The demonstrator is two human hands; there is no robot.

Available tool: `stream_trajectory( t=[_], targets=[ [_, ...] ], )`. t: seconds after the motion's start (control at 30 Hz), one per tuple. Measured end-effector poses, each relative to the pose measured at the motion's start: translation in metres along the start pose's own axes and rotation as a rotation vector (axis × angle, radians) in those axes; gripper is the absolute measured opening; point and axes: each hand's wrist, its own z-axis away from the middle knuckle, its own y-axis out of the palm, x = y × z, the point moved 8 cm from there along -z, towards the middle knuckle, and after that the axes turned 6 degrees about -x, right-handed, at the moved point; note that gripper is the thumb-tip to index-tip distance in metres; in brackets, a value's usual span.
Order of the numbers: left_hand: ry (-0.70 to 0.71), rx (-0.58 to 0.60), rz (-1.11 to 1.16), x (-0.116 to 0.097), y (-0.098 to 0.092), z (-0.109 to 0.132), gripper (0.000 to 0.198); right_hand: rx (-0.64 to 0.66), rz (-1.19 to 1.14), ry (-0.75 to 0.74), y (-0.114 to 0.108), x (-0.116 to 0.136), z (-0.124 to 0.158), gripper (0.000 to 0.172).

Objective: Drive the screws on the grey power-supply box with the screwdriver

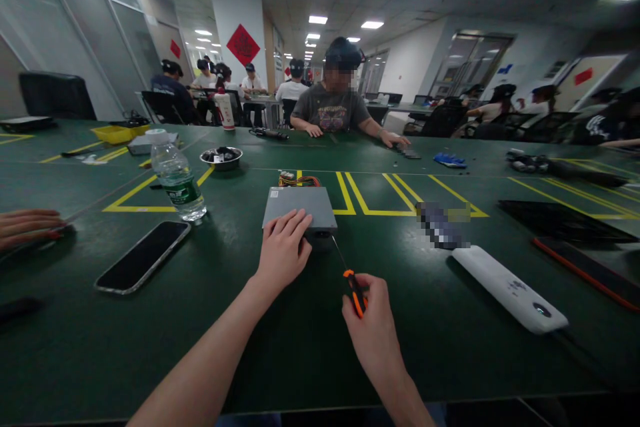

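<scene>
A grey metal computer power supply [323, 205] lies on the green table, with a bundle of coloured wires [303, 180] behind it. My left hand [285, 247] rests on its top and near edge, fingers stretched out flat. In my right hand [373, 320] is a screwdriver [355, 293] with an orange and black handle. Its thin shaft points up and away, and the tip reaches the near right corner of the power supply. Whether the tip sits in a screw is too small to tell.
A water bottle [177, 177] and a phone [144, 258] stand and lie to the left, near another person's hand [27, 228]. A metal bowl [221, 159] of small dark parts is behind. A long white device [510, 288] lies right. Across the table sits a person [330, 107].
</scene>
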Motion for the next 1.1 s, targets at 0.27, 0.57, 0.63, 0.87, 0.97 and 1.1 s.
stream_trajectory(
  t=[0.27, 0.57, 0.63, 0.87, 0.97, 1.1],
  targets=[
    [-0.012, -0.010, 0.028, 0.000, -0.004, -0.001, 0.035, -0.040, 0.264, -0.176, -0.008, 0.016, 0.008, 0.036],
    [-0.026, -0.050, 0.043, 0.001, -0.004, 0.000, 0.034, -0.033, 0.032, -0.034, 0.002, 0.008, 0.009, 0.038],
    [-0.027, -0.058, 0.045, 0.001, -0.004, 0.000, 0.034, -0.055, 0.000, -0.041, -0.003, 0.011, 0.008, 0.035],
    [-0.036, -0.054, 0.042, 0.002, -0.001, 0.000, 0.033, 0.028, 0.088, -0.025, -0.007, 0.004, 0.002, 0.030],
    [-0.032, -0.064, 0.036, 0.002, -0.001, 0.001, 0.035, 0.026, 0.103, -0.049, 0.000, 0.004, 0.005, 0.031],
    [-0.032, -0.059, 0.031, 0.003, 0.001, 0.001, 0.037, -0.044, 0.099, -0.096, 0.001, 0.010, 0.008, 0.028]
  ],
)
